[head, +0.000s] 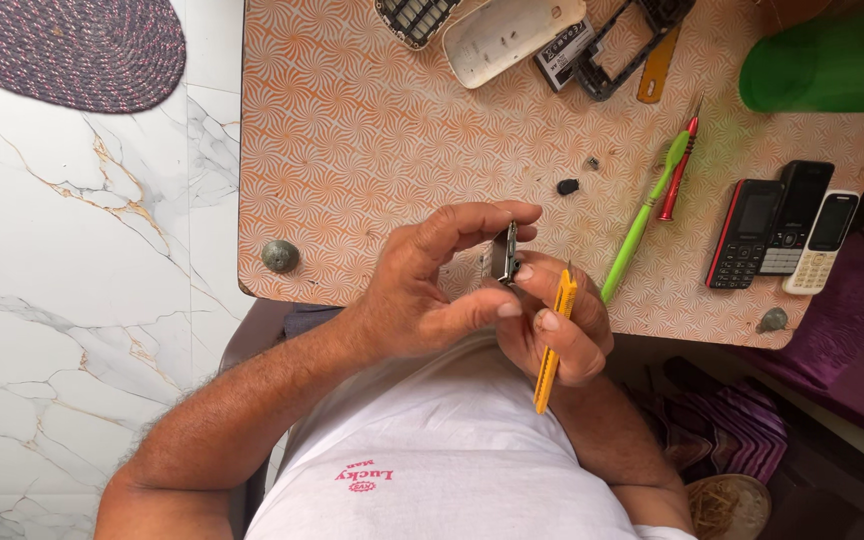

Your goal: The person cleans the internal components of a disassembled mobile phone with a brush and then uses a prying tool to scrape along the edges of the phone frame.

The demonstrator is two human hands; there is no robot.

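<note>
The left hand (422, 285) grips a small flat grey phone part (504, 252), held on its edge betw. the thumb and the fingertips, above the front edge of the small table with orange swirl pattern (352, 130). The right hand (557, 325) is closed around a thin yellow plastic tool (554, 340), w/ the tool's tip up near the grey part; one right finger touches the lower end of that part. Both hands are just in front of the person's white shirt (442, 450).

On the table, right of the hands, lie a light green plastic stick tool (642, 225) and a red screwdriver (678, 170), crossing near their upper ends. Further right, three keypad phones lie side by side: a black-and-red one (744, 235), a black one w/ grey keypad (795, 218), a cream-white one (822, 243). A small black piece (568, 186) lies on the table above the hands. At the far edge are a white oval phone cover (512, 38), a black phone frame (632, 45) and a keypad frame (414, 18). A green blurred object (822, 70) is at the top right. A purple woven mat (67, 48) lies on the marble floor (72, 280).
</note>
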